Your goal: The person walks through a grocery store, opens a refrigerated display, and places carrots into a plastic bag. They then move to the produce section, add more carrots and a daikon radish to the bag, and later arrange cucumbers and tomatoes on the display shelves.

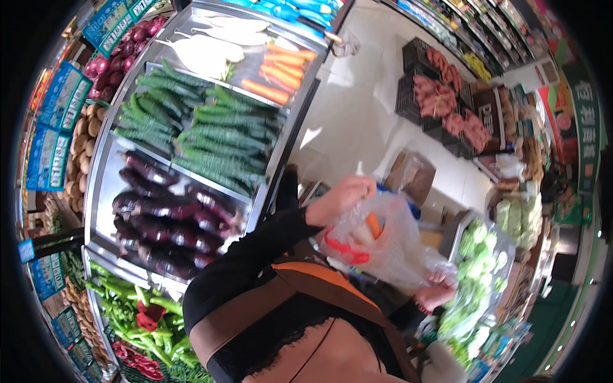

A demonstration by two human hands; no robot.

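My left hand (350,193), in a black sleeve, is closed in a fist at the upper left edge of a translucent plastic bag (402,246). Lower down and to the right, my right hand (438,292), with a red bracelet at the wrist, has its fingers closed on the bag's other side. Through the film show an orange carrot (374,225) and a pale piece beside it that I cannot name. A bright red strip (347,247) crosses the bag's left part; whether it lies inside or outside is unclear.
A metal display counter at left holds eggplants (172,217), cucumbers (223,140), carrots (281,70), white radishes (204,54) and green peppers (137,313). Leafy greens (476,268) stand at right. Black crates of sweet potatoes (434,96) and a cardboard box (412,175) sit on the pale floor.
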